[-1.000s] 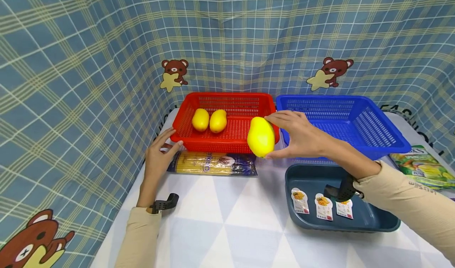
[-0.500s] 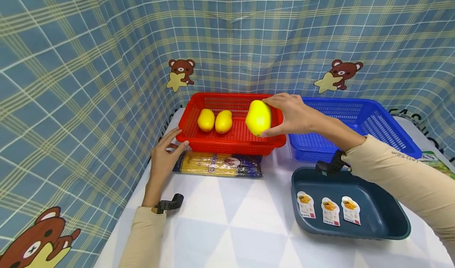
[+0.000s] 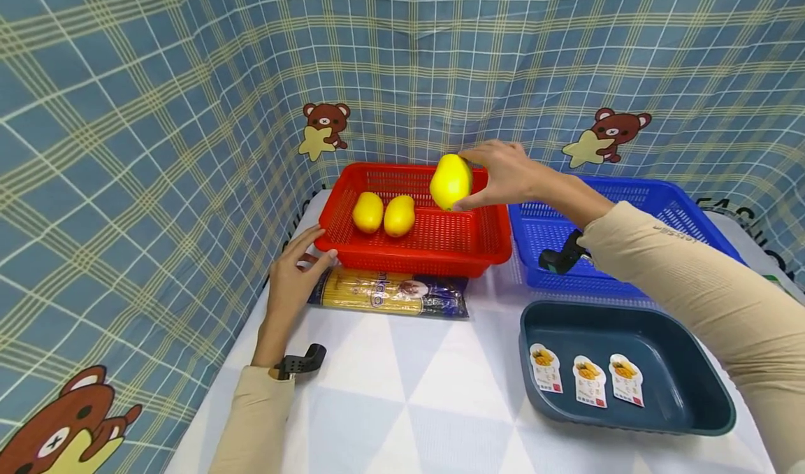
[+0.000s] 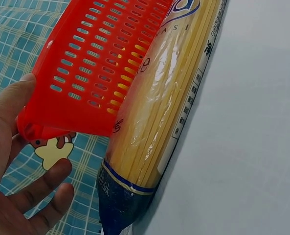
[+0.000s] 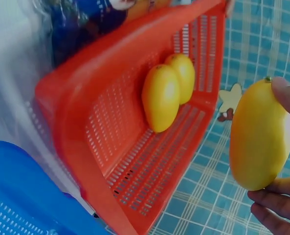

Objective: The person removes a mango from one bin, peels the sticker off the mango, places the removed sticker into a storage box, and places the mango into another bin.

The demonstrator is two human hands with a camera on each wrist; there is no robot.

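Note:
Above the right part of the red basket (image 3: 415, 257), my right hand (image 3: 503, 173) pinches a yellow mango (image 3: 451, 182) between thumb and fingers. The right wrist view shows this mango (image 5: 260, 134) held at its two ends, apart from the basket. Two more mangoes lie side by side inside the basket: a left mango (image 3: 367, 212) and a right mango (image 3: 399, 215). My left hand (image 3: 292, 271) holds the basket's front left corner, its thumb (image 4: 22, 90) against the wall and the other fingers partly spread below.
A pack of spaghetti (image 3: 390, 293) lies along the red basket's front. To the right is a blue basket (image 3: 547, 278), partly behind my right arm. Nearer me stands a dark teal tub (image 3: 629, 320) with mango-picture cards (image 3: 590, 382) in it. Checked cloth (image 3: 440, 61) hangs behind.
My right hand has carried the mango up and back, from the red basket's front right corner to over its right part. The left hand has stayed at the basket's corner.

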